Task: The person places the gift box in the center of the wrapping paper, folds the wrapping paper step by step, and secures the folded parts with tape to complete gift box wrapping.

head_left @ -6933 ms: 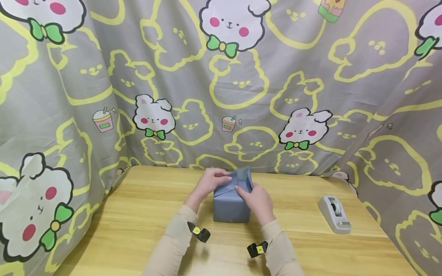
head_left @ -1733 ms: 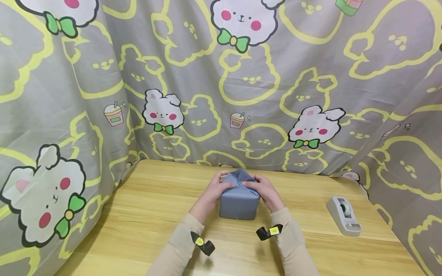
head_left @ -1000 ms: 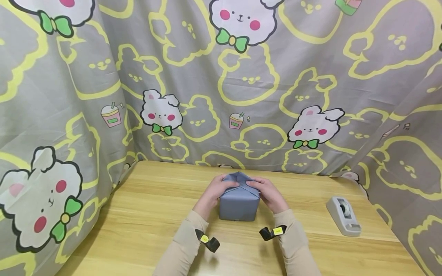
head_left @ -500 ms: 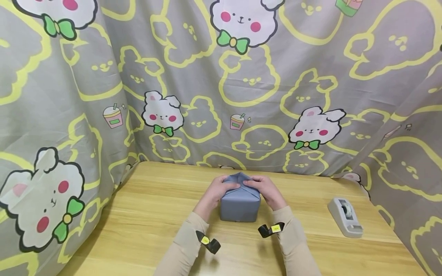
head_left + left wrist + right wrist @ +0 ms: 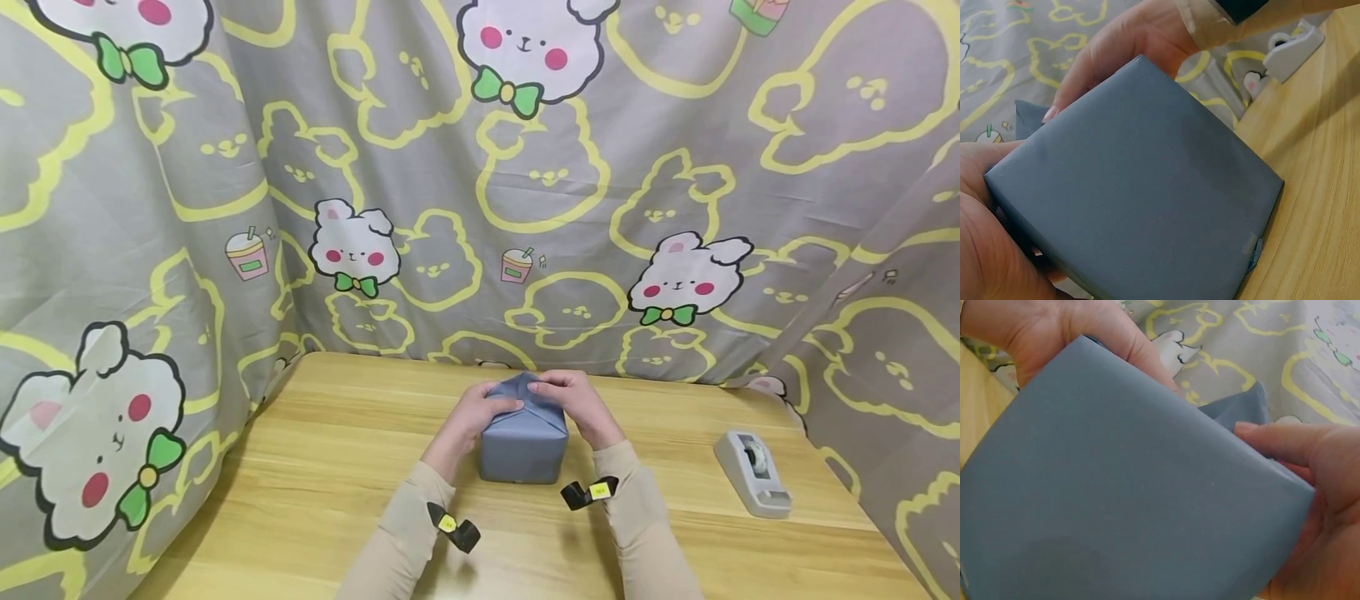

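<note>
A box wrapped in blue-grey paper (image 5: 523,456) stands on the table in the head view. My left hand (image 5: 472,414) grips its left side, with the thumb over the folded paper on top. At the upper right, my right hand (image 5: 583,404) holds the raised pointed paper flap (image 5: 1241,409), thumb on its near face; the other fingers are largely hidden behind. In the left wrist view the box's smooth side (image 5: 1141,181) fills the middle, and a small strip of clear tape (image 5: 1250,244) shows near its lower right edge.
A grey tape dispenser (image 5: 753,473) with a roll in it stands on the wooden table (image 5: 337,450) to the right. A patterned curtain (image 5: 420,167) hangs behind and at both sides. Black camera mounts (image 5: 453,527) sit on the wrists.
Earlier the hands turned the box and folded its top paper inward. In the last half second my right thumb has shifted up onto the flap; the left hand has stayed nearly still.
</note>
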### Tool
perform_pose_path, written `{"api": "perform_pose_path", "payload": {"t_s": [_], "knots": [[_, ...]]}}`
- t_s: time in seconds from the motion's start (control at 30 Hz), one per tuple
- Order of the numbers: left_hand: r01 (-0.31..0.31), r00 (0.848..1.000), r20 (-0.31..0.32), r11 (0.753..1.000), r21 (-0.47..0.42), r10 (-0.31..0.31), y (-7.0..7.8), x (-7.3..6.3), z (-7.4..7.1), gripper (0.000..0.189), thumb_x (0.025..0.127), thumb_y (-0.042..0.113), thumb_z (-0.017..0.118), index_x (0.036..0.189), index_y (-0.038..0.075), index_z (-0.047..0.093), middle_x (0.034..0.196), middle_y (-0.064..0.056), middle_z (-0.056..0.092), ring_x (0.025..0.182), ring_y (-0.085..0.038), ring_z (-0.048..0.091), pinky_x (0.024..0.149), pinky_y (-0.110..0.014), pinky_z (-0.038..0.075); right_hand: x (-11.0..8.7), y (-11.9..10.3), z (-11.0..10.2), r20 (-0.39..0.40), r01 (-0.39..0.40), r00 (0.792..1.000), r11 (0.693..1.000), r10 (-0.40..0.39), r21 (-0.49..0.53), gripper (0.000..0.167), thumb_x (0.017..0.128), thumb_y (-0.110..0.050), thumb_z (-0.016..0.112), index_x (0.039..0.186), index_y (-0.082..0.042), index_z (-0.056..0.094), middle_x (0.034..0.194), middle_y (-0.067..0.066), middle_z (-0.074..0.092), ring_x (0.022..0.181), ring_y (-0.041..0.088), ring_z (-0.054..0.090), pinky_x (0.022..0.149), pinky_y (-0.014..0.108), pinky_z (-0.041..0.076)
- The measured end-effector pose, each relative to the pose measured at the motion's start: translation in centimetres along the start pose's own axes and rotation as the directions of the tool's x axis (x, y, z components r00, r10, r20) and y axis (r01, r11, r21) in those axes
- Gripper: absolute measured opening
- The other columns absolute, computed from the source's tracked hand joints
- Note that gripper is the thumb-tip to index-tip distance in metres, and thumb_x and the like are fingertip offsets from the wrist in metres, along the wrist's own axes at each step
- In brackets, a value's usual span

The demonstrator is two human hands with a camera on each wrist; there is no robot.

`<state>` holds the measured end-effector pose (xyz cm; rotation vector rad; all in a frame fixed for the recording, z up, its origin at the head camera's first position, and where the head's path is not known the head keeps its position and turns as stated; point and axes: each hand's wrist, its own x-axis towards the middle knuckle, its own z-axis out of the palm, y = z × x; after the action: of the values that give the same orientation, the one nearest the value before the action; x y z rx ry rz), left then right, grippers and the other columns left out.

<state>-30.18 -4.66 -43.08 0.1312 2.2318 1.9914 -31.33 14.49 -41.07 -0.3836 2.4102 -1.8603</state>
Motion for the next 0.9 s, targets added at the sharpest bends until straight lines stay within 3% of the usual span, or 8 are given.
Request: {"api": "perform_pose_path", "payload": {"t_s": [0.2,0.47,0.67,0.9], "knots": [[-0.001,1.0,0.003,1.0,0.005,0.001,0.1,0.0,0.1,0.031,0.08,0.023,0.076,0.103,0.005,0.07,0.087,0.003,0.065,0.079,-0.013,0.057,0.071,-0.024,0.046,0.3,-0.7,-0.3,-0.003,0.036,0.999,0.999,-0.036,0.033,0.027,0.09,-0.024,0.07,0.103,-0.001,0.073,0.091,-0.013,0.07,0.095,0.01,0.06,0.09,0.03,0.044],[0.006,1.0,0.002,1.0,0.01,-0.006,0.1,0.0,-0.1,0.031,0.08,0.024,0.076,0.104,0.005,0.069,0.088,0.001,0.065,0.081,-0.014,0.058,0.072,-0.025,0.045,0.9,-1.6,-0.4,0.059,0.07,0.996,0.997,-0.07,0.013,0.03,0.089,-0.027,0.07,0.109,-0.003,0.072,0.104,-0.003,0.074,0.106,0.014,0.061,0.098,0.036,0.043],[0.003,1.0,0.007,1.0,0.017,-0.003,0.2,0.0,-0.2,0.031,0.081,0.025,0.075,0.103,0.005,0.069,0.088,0.002,0.065,0.081,-0.014,0.057,0.072,-0.025,0.045,1.0,-2.0,-0.2,0.056,0.075,0.996,0.997,-0.075,-0.005,0.03,0.089,-0.028,0.07,0.107,-0.005,0.073,0.104,-0.002,0.074,0.105,0.013,0.061,0.096,0.034,0.043],[0.008,1.0,0.013,1.0,0.019,-0.008,0.1,-0.1,-0.1,0.03,0.083,0.024,0.073,0.105,0.004,0.068,0.086,0.004,0.064,0.079,-0.014,0.056,0.07,-0.026,0.045,1.0,-2.3,0.0,0.064,0.111,0.992,0.994,-0.111,0.01,0.031,0.092,-0.027,0.068,0.109,-0.001,0.071,0.113,0.011,0.072,0.106,0.013,0.062,0.099,0.036,0.043]]}}
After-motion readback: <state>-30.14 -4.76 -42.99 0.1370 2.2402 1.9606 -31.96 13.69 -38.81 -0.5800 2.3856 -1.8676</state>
